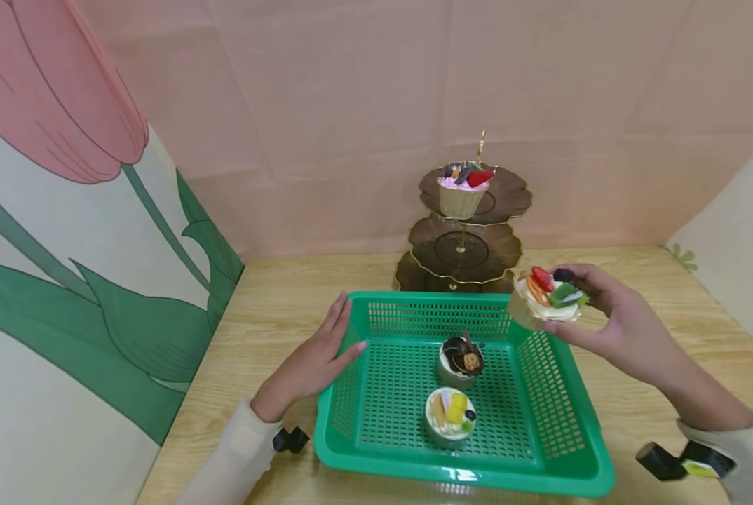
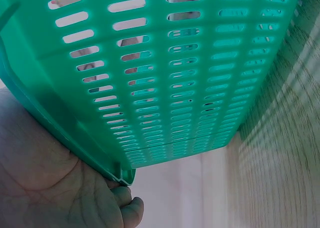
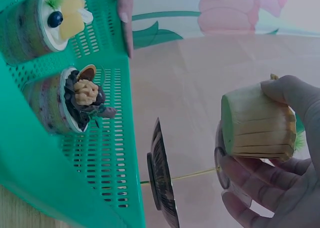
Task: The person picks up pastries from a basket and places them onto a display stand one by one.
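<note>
My right hand grips a cupcake topped with strawberry, orange slice, dark berry and green leaves. It is above the right back corner of a green basket. The right wrist view shows its pleated pale paper cup between thumb and fingers. On the basket's left rim rests my left hand, fingers extended; its palm lies against the rim in the left wrist view. Inside the basket stand a chocolate-topped dessert cup with a walnut and a dessert cup with yellow fruit cubes.
Behind the basket stands a brown tiered stand with gold edges. A pink-cream cupcake sits on its top tier; the middle tier holds nothing. Everything is on a wooden table before a pink backdrop.
</note>
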The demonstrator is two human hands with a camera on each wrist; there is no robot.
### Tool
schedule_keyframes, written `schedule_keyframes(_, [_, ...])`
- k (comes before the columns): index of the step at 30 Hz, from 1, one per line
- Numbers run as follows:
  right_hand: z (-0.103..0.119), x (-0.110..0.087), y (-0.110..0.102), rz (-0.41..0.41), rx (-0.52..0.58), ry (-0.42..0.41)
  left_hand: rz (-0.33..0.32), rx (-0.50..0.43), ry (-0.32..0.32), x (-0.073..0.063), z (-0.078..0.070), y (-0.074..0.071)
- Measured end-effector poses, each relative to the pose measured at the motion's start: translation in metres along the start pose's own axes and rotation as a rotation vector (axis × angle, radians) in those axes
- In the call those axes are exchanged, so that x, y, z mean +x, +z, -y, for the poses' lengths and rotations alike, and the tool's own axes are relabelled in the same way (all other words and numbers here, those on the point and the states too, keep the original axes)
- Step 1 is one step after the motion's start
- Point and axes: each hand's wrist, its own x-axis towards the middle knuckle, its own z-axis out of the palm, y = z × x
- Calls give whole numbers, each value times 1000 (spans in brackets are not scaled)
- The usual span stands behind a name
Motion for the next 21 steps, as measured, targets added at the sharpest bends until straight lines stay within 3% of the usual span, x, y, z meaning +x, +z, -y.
schedule_keyframes(11, [0, 12, -9, -34, -3, 89, 5, -12, -14, 0, 0, 0])
schedule_keyframes(21, [5, 28, -19, -30, -3, 78, 11, -17, -16, 0, -1, -1])
